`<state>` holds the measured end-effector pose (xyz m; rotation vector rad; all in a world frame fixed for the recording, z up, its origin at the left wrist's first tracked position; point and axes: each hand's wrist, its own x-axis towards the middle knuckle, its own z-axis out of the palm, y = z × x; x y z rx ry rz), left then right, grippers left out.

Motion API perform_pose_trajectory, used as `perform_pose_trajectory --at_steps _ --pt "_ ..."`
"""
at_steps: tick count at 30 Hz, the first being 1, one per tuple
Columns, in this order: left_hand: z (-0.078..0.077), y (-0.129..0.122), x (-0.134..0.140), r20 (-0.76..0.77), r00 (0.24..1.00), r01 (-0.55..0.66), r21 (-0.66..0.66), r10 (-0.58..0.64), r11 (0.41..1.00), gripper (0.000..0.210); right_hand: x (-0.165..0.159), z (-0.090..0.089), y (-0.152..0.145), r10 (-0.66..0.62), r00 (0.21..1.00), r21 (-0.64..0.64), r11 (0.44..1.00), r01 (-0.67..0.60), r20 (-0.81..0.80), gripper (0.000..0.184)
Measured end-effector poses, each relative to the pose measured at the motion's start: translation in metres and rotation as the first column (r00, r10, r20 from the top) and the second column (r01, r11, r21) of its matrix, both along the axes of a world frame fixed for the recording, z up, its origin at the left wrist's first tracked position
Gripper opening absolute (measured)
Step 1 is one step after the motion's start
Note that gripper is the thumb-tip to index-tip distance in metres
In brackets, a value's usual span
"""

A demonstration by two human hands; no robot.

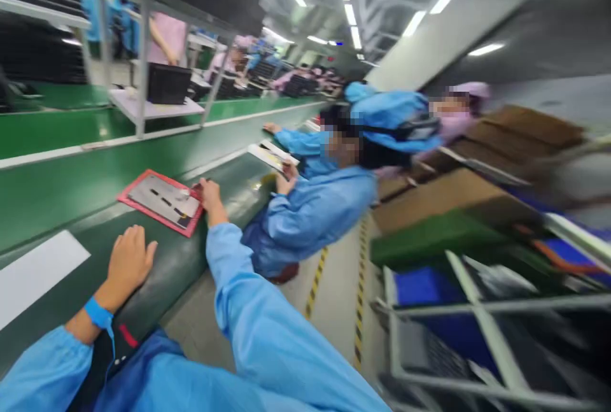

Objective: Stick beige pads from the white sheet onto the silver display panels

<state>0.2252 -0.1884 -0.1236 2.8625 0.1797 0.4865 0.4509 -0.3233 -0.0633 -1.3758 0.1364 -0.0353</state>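
A flat red-edged tray (pixel 125 197) lies on the green bench, holding a grey panel (pixel 160 198) with several short black strips on it. At the tray's right edge is my right hand (pixel 210 200), its fingers curled closed on the rim. My left hand (pixel 130 260) rests palm down on the bench in front of the tray, fingers stretched out and nothing held. A blue wrist strap (pixel 98 313) with a thin cord circles my left wrist. Left of that hand lies a plain white board (pixel 42 275).
A co-worker in a blue smock (pixel 319 208) sits close on the right, handling a white-edged piece (pixel 270 158). A metal-framed shelf (pixel 155 109) carries a dark screen behind the bench. Racks with blue bins (pixel 422 286) stand at the right, beside yellow-black floor tape (pixel 361 297).
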Motion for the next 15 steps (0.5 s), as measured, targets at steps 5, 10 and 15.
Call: perform_pose_trajectory --at_steps 5,10,15 --pt "-0.003 -0.017 0.059 -0.027 0.998 -0.059 -0.038 0.058 0.998 0.063 0.02 -0.027 -0.032 0.113 0.978 0.112 0.989 -0.094 -0.176 0.043" --pt "-0.003 -0.02 0.036 -0.048 0.994 -0.102 -0.028 0.101 0.994 0.061 -0.021 -0.053 -0.024 0.135 0.96 0.202 0.976 -0.085 -0.247 0.033" --pt "-0.005 -0.021 0.0 -0.069 0.996 -0.065 -0.003 0.064 0.998 0.06 -0.069 -0.06 -0.037 0.091 0.96 0.225 0.974 -0.03 -0.264 0.033"
